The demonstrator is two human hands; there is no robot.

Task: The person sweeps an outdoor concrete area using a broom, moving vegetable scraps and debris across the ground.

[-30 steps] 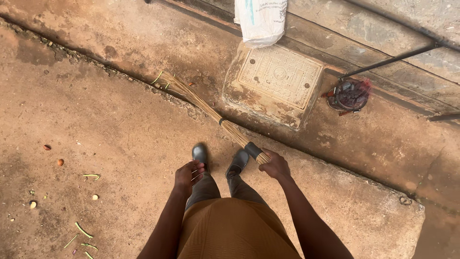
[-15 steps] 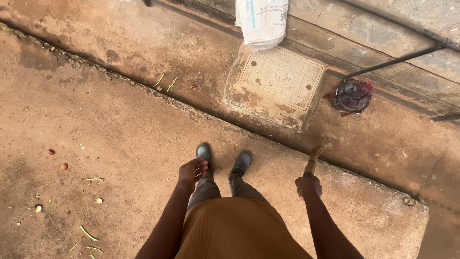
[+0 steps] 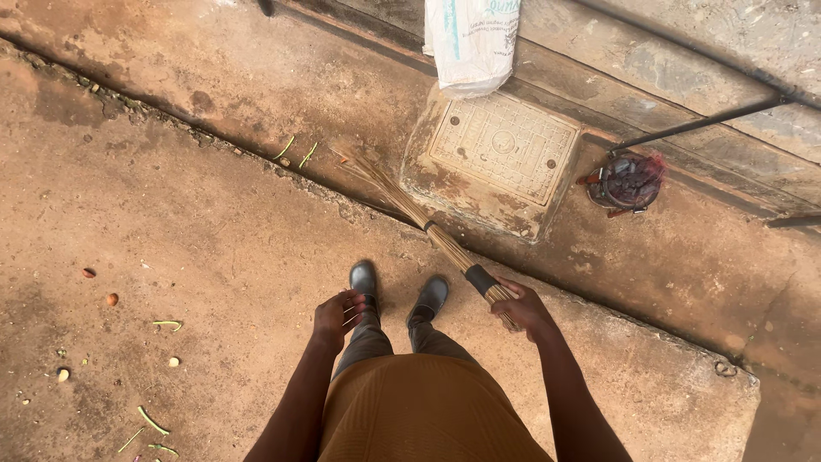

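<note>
Two hands seen over a worn concrete floor, left hand empty with fingers loosely curled, right hand closed around a straw broom, bristles fanned beyond the fingers, square cover plate and white sack farther off.

I'm gripping a tan straw broom with a black band, wearing a mustard-brown skirt and black shoes — reddish-brown ground, white sack, green stems scattered about.
</note>
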